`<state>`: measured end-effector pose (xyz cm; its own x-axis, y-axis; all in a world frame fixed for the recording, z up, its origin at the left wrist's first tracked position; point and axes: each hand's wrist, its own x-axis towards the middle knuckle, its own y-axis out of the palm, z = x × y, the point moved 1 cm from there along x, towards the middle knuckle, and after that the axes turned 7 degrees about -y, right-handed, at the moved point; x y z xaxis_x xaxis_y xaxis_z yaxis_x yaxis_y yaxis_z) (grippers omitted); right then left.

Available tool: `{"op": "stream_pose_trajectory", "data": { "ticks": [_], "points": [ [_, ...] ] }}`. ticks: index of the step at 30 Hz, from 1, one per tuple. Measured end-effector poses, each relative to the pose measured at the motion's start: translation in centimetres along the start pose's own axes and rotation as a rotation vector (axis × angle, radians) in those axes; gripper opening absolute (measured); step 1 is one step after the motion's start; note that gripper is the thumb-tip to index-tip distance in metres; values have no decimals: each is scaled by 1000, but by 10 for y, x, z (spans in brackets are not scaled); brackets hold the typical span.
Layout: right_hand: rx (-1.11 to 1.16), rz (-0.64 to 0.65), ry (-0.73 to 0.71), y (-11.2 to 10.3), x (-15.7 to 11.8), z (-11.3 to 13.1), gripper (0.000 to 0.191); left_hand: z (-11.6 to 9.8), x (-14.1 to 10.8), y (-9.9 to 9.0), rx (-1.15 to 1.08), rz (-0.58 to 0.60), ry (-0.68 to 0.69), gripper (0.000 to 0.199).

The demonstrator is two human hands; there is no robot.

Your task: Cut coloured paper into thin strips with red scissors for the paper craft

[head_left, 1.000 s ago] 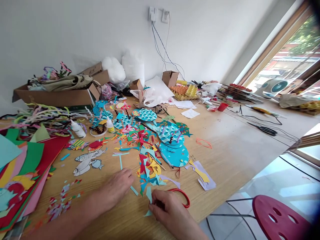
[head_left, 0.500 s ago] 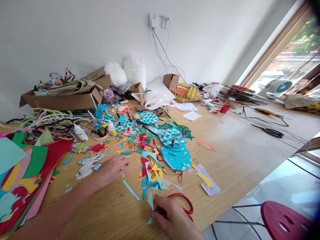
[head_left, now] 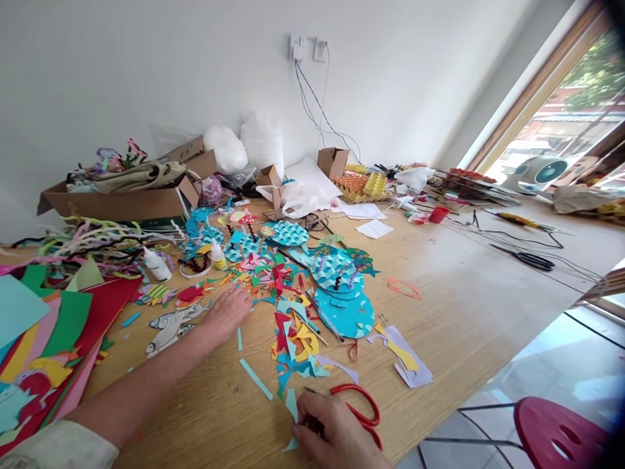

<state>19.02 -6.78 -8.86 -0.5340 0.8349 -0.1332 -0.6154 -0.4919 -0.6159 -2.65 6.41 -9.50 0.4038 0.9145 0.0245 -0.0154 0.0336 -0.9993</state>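
Note:
My left hand [head_left: 230, 314] reaches over the wooden table, palm down, at the near edge of a heap of coloured paper scraps [head_left: 266, 272]; whatever is under its fingers is hidden. At the bottom, my right hand [head_left: 322, 423] has its fingers pinched at a light teal paper piece [head_left: 291, 405]. Red-handled scissors [head_left: 364, 404] lie beside and partly behind this hand. Thin teal strips [head_left: 256, 380] rest between the hands. Left of my left hand are grey-and-white paper fish [head_left: 168, 329]. Beyond the scraps, blue round pieces with wavy paper [head_left: 336, 270] lie near a pencil.
Stacked coloured paper [head_left: 73, 319] fills the left edge. Behind stand glue bottles [head_left: 157, 264], pipe cleaners [head_left: 107, 244] and a cardboard box [head_left: 117, 200]. Black scissors [head_left: 530, 259] lie to the right, and a red chair [head_left: 547, 426] stands beyond the table edge.
My left hand has moved forward, farther onto the scrap heap, and its sleeve has come into view. My right hand keeps its pinch on the teal paper, a little lower in view.

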Motion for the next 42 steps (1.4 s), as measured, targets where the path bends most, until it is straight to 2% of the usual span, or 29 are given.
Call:
{"op": "stream_pose_trajectory", "data": {
  "ticks": [9,16,22,29,34,38,42],
  "points": [
    [-3,2,13,1,-2,-2,6,10,-4,-5,-92,30,138,19],
    [-29,7,37,-2,-2,5,8,13,-12,-10,-136,129,241,15],
    [-41,8,28,-2,-2,4,8,20,-11,-12,-94,158,253,11],
    [-24,5,34,-1,-4,3,7,15,-14,0,-24,141,273,13],
    [-14,4,38,-3,-3,5,7,16,-19,6,21,116,239,21],
    [-12,-6,37,-3,-3,5,7,12,-23,-4,36,117,234,20],
    [0,-23,31,-2,-6,3,7,-4,-31,-17,20,136,276,15]
  ]
}}
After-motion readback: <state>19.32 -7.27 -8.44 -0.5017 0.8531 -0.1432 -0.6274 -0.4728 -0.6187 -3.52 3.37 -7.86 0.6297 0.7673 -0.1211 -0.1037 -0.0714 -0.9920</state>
